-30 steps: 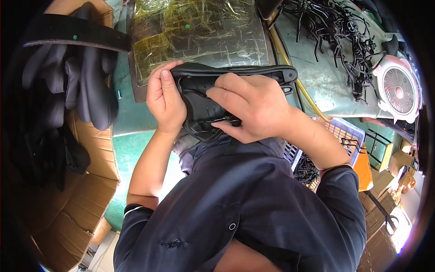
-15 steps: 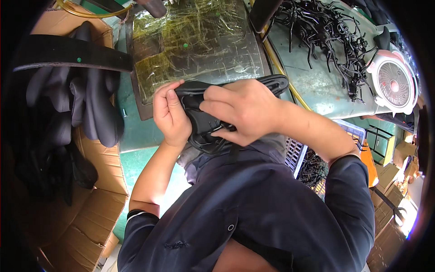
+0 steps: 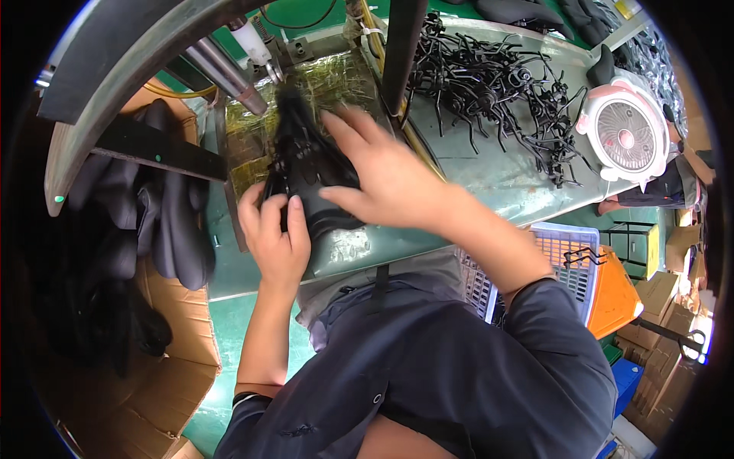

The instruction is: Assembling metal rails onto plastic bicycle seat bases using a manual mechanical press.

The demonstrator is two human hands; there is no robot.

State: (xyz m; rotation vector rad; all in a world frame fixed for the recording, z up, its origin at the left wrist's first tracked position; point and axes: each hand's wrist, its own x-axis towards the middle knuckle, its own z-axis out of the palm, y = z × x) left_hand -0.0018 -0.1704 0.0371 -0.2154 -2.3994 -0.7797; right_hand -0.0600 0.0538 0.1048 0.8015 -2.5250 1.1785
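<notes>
The green workbench (image 3: pixel 501 195) took up the whole middle of the scene, with the big cardboard box (image 3: pixel 187 317) along its left, black padded seats (image 3: pixel 182 241) heaped inside. On the bench lay a plate wrapped in yellowish film (image 3: pixel 332 73), a slanting metal rod (image 3: pixel 229 73) over its left part, and away to the right sprawled a tangle of bent black metal parts (image 3: pixel 489 92). Below the bench's near edge sat a pale blue-violet crate (image 3: pixel 564 231); a pink-and-white fan (image 3: pixel 623 134) stood at the bench's right end.

And there was the black saddle (image 3: pixel 313 177) — right in front of the person, over the near part of the plate, narrow end pointing away, wide end toward the body. The left hand (image 3: pixel 275 239) had its near left edge between thumb and fingers. The right hand (image 3: pixel 390 182), blurred, was spread wide at the right side, thumb and fingers apart — whether they touched the saddle, you couldn't tell.
</notes>
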